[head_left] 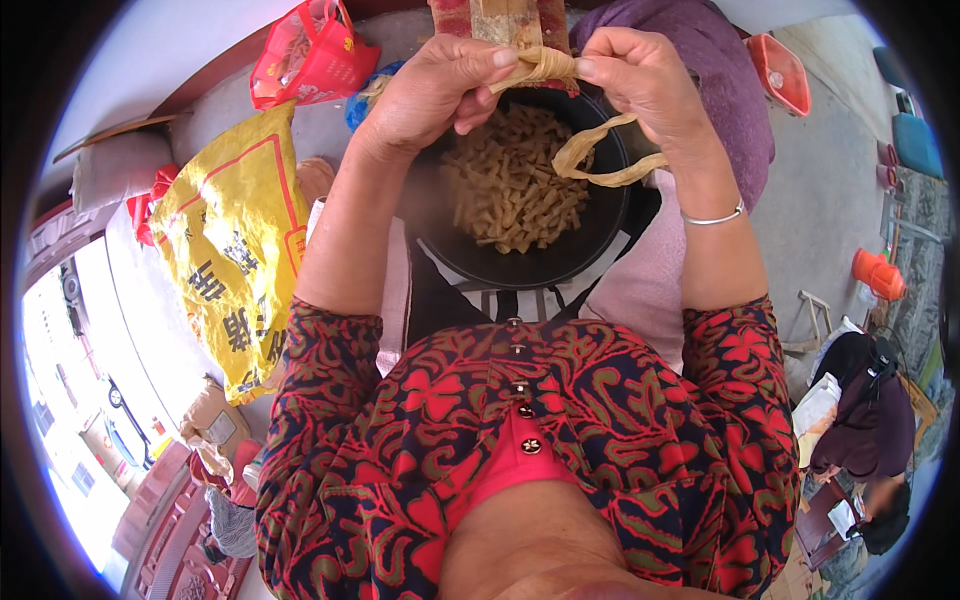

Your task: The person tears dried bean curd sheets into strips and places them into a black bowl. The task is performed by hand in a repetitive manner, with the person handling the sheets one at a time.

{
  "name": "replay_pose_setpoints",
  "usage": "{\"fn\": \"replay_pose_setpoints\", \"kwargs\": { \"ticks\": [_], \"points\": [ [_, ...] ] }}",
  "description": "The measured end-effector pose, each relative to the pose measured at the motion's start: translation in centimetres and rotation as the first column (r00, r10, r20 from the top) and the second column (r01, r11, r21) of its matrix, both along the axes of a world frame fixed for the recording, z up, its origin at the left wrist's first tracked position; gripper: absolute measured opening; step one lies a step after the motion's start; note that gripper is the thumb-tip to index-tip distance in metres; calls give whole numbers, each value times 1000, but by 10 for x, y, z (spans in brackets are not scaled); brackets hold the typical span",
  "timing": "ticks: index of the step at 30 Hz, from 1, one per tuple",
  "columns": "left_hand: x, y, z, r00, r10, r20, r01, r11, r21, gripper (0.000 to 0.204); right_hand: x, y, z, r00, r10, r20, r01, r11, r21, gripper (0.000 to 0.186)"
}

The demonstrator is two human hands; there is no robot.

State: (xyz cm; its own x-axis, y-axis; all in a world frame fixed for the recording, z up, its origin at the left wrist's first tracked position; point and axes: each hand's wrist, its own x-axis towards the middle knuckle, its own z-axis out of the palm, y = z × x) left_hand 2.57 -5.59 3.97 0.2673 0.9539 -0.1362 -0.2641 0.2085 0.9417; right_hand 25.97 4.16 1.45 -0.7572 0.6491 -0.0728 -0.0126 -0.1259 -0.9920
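Note:
Both my hands are pinched on a soft, pale tan strip (553, 66) above the far side of a black basin. My left hand (430, 88) grips its left end between thumb and fingers. On the other side my right hand (645, 88) pinches the part wound around itself, and a loose length loops down beneath that hand. In the round black basin (607, 215), between my knees, lie many short, knotted tan pieces (520, 190). What the strip is made of, I cannot tell.
Beyond the basin is a worn wooden stool or board (505, 22). A yellow printed sack (235, 245) and a red bag (312, 60) stand left. At right are purple cloth (725, 100), a red-orange basket (780, 75), an orange container (878, 274) and another person (870, 430).

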Motion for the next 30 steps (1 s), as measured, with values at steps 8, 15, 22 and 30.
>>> {"fn": "replay_pose_setpoints", "kwargs": {
  "ticks": [8,15,22,30],
  "points": [
    [-9,-7,3,986,-147,-74,150,988,37,44,14,-3,18,993,15,118,-46,962,270,16],
    [-8,-7,1,529,307,-791,142,887,439,37,-6,-10,3,992,-2,126,-53,899,435,15],
    [-5,-4,3,591,-110,-799,418,889,186,27,-15,-27,23,984,-33,174,-66,844,533,19],
    [-17,14,-10,514,220,-829,199,910,365,23,-25,3,8,978,-172,119,77,825,561,24]
  ]
}}
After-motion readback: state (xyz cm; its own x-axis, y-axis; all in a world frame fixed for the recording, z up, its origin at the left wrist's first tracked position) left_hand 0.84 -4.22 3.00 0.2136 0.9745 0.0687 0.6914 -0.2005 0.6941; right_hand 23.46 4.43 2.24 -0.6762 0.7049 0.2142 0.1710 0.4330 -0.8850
